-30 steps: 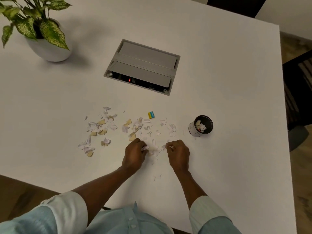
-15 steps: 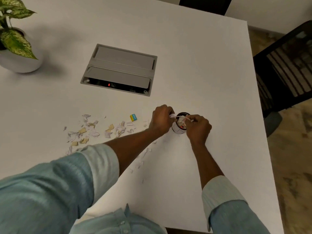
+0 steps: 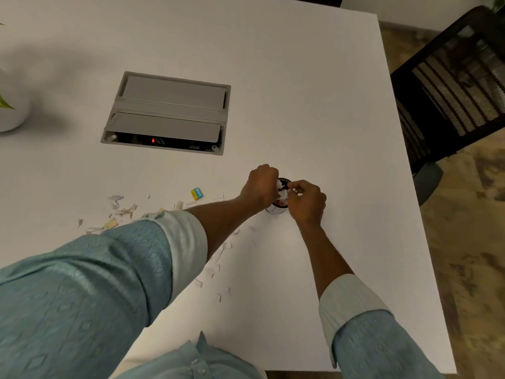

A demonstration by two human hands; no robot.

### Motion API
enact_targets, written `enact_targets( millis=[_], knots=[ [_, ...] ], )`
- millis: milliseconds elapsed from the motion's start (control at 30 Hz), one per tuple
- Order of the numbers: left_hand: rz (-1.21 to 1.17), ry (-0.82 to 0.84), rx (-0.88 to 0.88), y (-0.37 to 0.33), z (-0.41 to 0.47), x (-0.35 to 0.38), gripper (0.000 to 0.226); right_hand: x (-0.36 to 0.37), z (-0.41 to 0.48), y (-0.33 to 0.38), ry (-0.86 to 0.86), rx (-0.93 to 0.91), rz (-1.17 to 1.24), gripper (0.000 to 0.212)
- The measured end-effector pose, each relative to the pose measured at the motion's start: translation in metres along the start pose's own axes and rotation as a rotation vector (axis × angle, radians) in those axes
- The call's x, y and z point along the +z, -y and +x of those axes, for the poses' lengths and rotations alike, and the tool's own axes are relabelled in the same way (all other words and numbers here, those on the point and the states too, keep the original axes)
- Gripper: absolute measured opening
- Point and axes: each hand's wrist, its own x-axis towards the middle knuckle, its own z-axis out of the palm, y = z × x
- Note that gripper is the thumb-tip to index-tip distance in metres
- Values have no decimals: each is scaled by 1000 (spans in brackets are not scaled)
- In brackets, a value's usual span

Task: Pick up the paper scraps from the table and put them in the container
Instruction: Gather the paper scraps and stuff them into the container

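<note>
A small round container [image 3: 278,209] with a dark rim stands on the white table [image 3: 314,91], mostly hidden between my hands. My left hand [image 3: 259,187] is curled over its left side, holding white paper scraps [image 3: 281,186] at the rim. My right hand [image 3: 307,202] pinches scraps over the opening from the right. Several loose paper scraps [image 3: 120,209], white and tan, lie scattered to the left, partly hidden under my left sleeve. More small scraps [image 3: 221,255] lie near my left forearm.
A grey cable hatch [image 3: 169,110] is set into the table behind the scraps. A small blue and yellow piece [image 3: 197,193] lies left of my hands. A white plant pot [image 3: 11,110] stands at the far left. A black mesh chair [image 3: 453,86] is beyond the table's right edge.
Both hands moved from the scrap pile to the container with scraps and now stay over its opening. The view has shifted right and closer.
</note>
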Motion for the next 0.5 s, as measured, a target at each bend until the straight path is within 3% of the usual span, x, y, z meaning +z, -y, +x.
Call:
enact_targets(
  millis=[133,300,367,500],
  knots=[
    [2,28,83,-5,-1,4,30,-1,-2,-1,-9,-14,-8,26],
    [49,-12,138,-4,-8,6,42,-2,-5,-1,-44,-56,2,21],
    [61,-70,126,3,-14,6,51,-2,-9,0,-69,-80,18,21],
    [32,-142,39,36,-32,9,48,4,-25,3,-74,-104,55,19]
  ],
)
